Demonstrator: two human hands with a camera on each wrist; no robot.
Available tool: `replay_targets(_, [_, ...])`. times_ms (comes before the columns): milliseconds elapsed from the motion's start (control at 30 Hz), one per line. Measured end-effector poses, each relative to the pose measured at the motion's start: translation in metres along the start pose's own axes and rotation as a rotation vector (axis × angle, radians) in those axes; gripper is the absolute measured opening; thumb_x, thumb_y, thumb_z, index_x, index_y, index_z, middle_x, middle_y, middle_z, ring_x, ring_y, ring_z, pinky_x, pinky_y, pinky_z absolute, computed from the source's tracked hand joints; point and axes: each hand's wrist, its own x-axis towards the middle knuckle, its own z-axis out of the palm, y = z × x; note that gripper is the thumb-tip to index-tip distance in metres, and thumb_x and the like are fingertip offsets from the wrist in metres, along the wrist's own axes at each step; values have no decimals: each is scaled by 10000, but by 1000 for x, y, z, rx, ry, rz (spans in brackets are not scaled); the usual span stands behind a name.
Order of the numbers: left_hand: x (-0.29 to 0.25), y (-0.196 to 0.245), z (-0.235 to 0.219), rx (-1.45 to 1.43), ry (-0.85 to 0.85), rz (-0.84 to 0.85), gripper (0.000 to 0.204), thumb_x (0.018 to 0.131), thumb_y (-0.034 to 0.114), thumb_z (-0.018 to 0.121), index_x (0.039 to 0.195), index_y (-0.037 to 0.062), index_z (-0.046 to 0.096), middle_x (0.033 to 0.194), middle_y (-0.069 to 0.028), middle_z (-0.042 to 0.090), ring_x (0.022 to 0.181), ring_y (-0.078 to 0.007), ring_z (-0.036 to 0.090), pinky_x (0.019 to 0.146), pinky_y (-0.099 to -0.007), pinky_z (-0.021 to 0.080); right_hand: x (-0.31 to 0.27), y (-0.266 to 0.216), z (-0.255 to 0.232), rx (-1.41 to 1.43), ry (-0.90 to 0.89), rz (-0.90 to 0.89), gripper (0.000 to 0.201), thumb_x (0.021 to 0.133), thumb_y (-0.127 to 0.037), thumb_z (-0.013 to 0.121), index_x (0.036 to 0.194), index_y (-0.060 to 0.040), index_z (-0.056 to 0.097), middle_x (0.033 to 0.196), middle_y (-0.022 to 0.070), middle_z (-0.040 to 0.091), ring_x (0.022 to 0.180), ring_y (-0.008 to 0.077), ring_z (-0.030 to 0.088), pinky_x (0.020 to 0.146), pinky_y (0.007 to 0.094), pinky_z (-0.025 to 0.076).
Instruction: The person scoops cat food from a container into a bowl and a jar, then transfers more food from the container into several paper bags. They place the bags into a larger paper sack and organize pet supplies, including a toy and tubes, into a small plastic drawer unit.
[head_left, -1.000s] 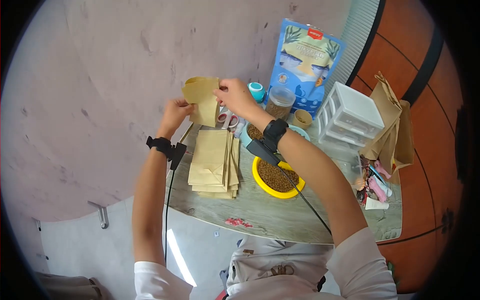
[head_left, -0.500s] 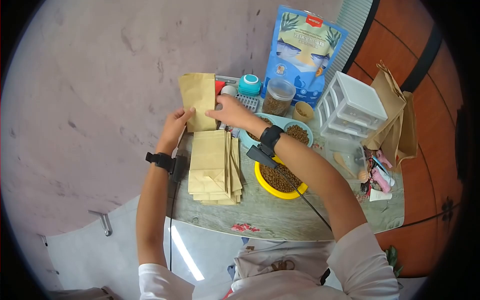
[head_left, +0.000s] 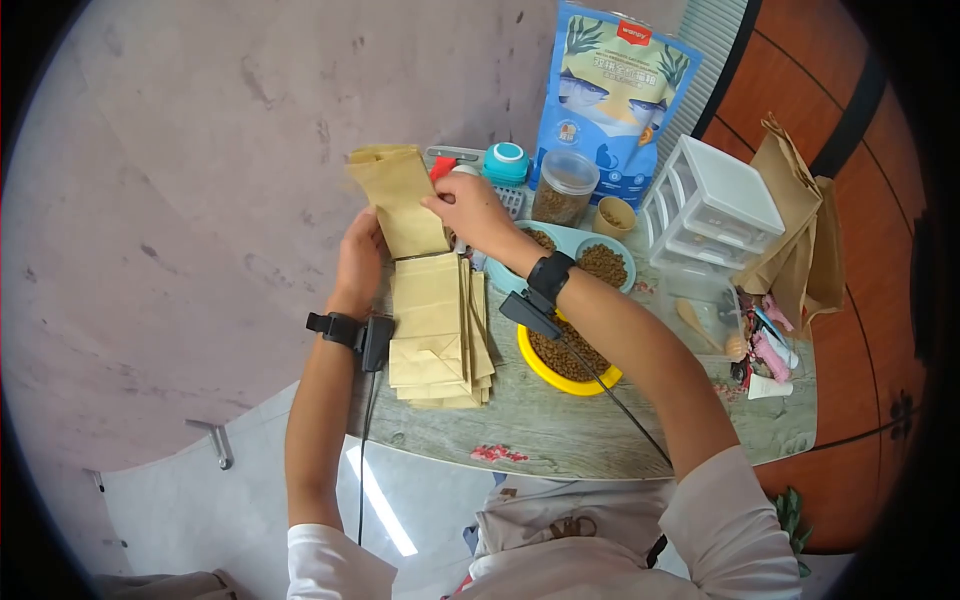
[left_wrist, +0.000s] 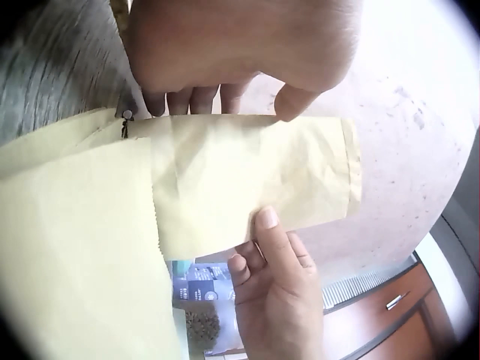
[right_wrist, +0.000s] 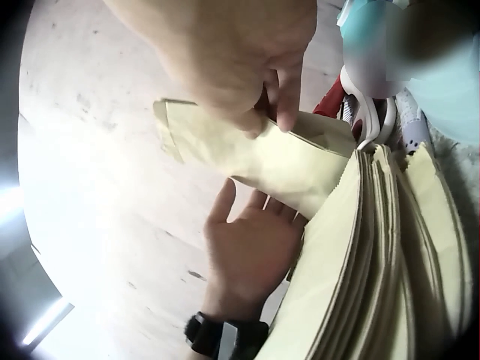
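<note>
A brown paper bag (head_left: pixel 400 205) stands at the far edge of the table, just beyond a stack of flat paper bags (head_left: pixel 425 320). My right hand (head_left: pixel 475 215) pinches its right edge; in the left wrist view, the thumb (left_wrist: pixel 274 232) lies on the bag's face with fingers behind. My left hand (head_left: pixel 358 265) is at the bag's left side. Its fingers reach straight along and behind that edge, and the thumb touches the edge higher up, as the right wrist view shows (right_wrist: pixel 255 251). The bag looks slightly puffed, its top end creased.
To the right are a yellow bowl (head_left: pixel 570 360) and a light blue double bowl (head_left: pixel 575 243), both with brown kibble. Behind stand a kibble jar (head_left: pixel 563 195), paper cup (head_left: pixel 613 217), blue pouch (head_left: pixel 615 110) and white drawers (head_left: pixel 715 205). Scissors (right_wrist: pixel 367 112) lie beside the stack.
The left hand has let go of its pinch on the bag's face and slid down to the left edge. The right hand keeps its pinch. The bag, bent over earlier, now stands straighter.
</note>
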Motion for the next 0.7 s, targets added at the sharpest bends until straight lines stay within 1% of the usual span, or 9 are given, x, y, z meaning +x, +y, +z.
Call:
replay_targets(33, [0,0,1,4,3,4,427,973,337,419,1223,8,524,1190,-81,585,1116,-180,528,980,-330,368,-1,-2,-1,16,-57,56,241,812,-171,644,736,52,595,672,209,577,633,355,572,582,403,426])
replay_targets(100, [2,-2,1,-62,17,-16,580,986,465,314,1290,0,480,1264,-110,539,1182,-209,483,1023,-348,327,0,-5,-2,32,-111,109,234,808,-168,644,736,50,597,679,209,577,637,356,569,588,403,424])
replay_targets(200, [7,-12,-5,-70,38,-6,646,984,514,284,1330,-7,442,1320,-134,499,1228,-229,444,1052,-350,295,0,-3,1,-15,18,15,214,802,-164,646,752,41,610,709,205,581,670,355,570,610,400,432])
replay_targets(267, [12,-19,-14,-99,5,-8,658,982,525,281,1335,-8,434,1333,-136,488,1243,-229,430,1059,-352,286,2,-2,5,66,-32,-15,229,807,-156,666,754,51,583,632,160,526,569,252,496,551,350,394])
replay_targets(400, [7,-15,-6,-161,2,68,708,973,553,260,1373,-22,359,1396,-134,426,1301,-259,369,1095,-377,242,3,0,12,1,-7,-120,225,808,-154,664,762,51,584,652,172,543,562,261,490,550,351,396])
replay_targets(467, [7,-15,-8,-189,-45,28,703,975,554,262,1371,-19,364,1390,-133,432,1295,-247,375,1091,-362,247,5,2,15,52,74,-142,243,810,-152,661,735,53,554,663,177,548,550,268,483,548,357,395])
replay_targets(533, [8,-18,-11,-214,-90,-11,699,976,554,264,1368,-16,370,1384,-132,439,1288,-234,382,1087,-347,253,3,-5,12,40,11,-120,241,811,-152,661,738,52,556,657,175,550,548,270,485,549,356,398])
replay_targets(600, [11,-22,-7,-187,-17,107,717,976,564,240,1374,-21,357,1395,-125,430,1290,-243,378,1094,-341,243,3,-10,11,29,-52,-98,238,811,-152,661,741,51,557,652,173,552,546,271,488,550,356,400])
replay_targets(700, [6,-17,-7,-230,-63,1,720,976,569,216,1377,-12,358,1401,-121,427,1293,-243,376,1098,-342,239,6,-11,10,64,73,-74,230,815,-145,656,746,52,558,631,171,552,549,272,494,555,354,405])
